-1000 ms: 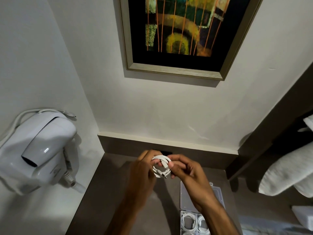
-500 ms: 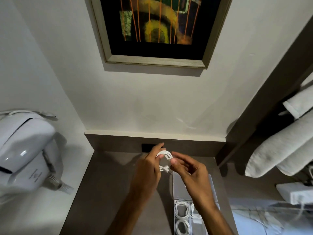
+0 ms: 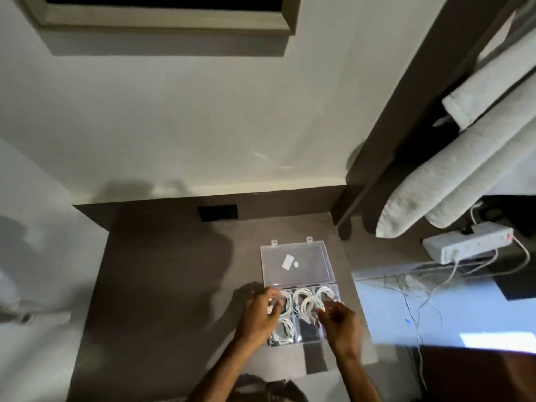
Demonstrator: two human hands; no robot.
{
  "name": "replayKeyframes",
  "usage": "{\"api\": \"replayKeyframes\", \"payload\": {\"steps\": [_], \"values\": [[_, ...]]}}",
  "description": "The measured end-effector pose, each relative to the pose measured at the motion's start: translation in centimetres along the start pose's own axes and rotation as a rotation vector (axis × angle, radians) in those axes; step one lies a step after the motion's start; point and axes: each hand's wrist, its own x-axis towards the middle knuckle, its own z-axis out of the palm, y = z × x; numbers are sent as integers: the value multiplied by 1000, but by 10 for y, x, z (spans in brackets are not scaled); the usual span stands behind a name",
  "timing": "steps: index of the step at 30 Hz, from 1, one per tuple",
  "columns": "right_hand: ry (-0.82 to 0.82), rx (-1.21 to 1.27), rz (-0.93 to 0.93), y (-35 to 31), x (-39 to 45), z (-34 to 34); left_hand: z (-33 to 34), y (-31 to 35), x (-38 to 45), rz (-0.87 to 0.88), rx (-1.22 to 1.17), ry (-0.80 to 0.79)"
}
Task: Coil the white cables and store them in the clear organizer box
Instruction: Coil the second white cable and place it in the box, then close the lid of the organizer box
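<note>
The clear organizer box [image 3: 300, 342] lies on the dark table [image 3: 174, 285] with its lid [image 3: 295, 264] folded open toward the wall. Coiled white cables fill several compartments, such as one at the near left [image 3: 285, 329]; the near middle compartment [image 3: 308, 329] looks dark. My right hand [image 3: 340, 324] pinches a coiled white cable [image 3: 311, 307] just above the middle of the box. My left hand [image 3: 259, 314] hovers over the box's left side, fingers loosely curled and apart from the coil. Motion blur hides its fingertips.
A white power strip [image 3: 467, 245] with loose white wires [image 3: 417, 303] lies to the right, below rolled white towels [image 3: 452, 169] on a dark shelf. A framed picture [image 3: 162, 21] hangs on the wall. A black socket [image 3: 217, 213] sits at the table's back.
The camera tilted down. Both hands came down from in front of the wall to the box. The coil, held by both hands before, is now in the right hand only.
</note>
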Motion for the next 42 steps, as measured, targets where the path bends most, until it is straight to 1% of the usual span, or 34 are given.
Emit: {"api": "replayKeyframes", "payload": {"steps": [2,5,8,11,14,17,19,20,23,25,29,32,36,38,42], "values": [[14,-97,42,27,-7,7,24,-15,-10,2,131,-57],[30,-112,69,49,-12,18,58,-27,-22,56,301,-119],[28,-118,40,52,-9,29,78,-27,-31,102,473,-181],[-23,-187,22,50,-3,39,89,-23,-34,170,640,-223],[-68,-320,-59,51,-4,46,99,-20,-34,187,763,-270],[-75,-490,-191,57,-9,50,105,-18,-34,201,827,-256],[-92,-598,-256,59,-11,51,107,-16,-34,193,853,-252],[-110,-625,-256,59,-12,51,108,-15,-33,187,864,-254],[-180,-589,-180,58,-12,52,109,-11,-33,187,901,-273],[-197,-618,-163,58,-12,52,109,-7,-32,178,916,-283],[-231,-690,-218,62,-9,51,109,-3,-31,174,920,-293],[-196,-616,-212,63,-8,49,110,-1,-31,168,911,-317],[-148,-682,-237,62,-1,45,111,-5,-28,152,862,-340],[-144,-607,-245,60,1,38,110,-9,-26,152,794,-318],[-101,-461,-298,57,-5,21,107,-14,-24,153,628,-222]]}}
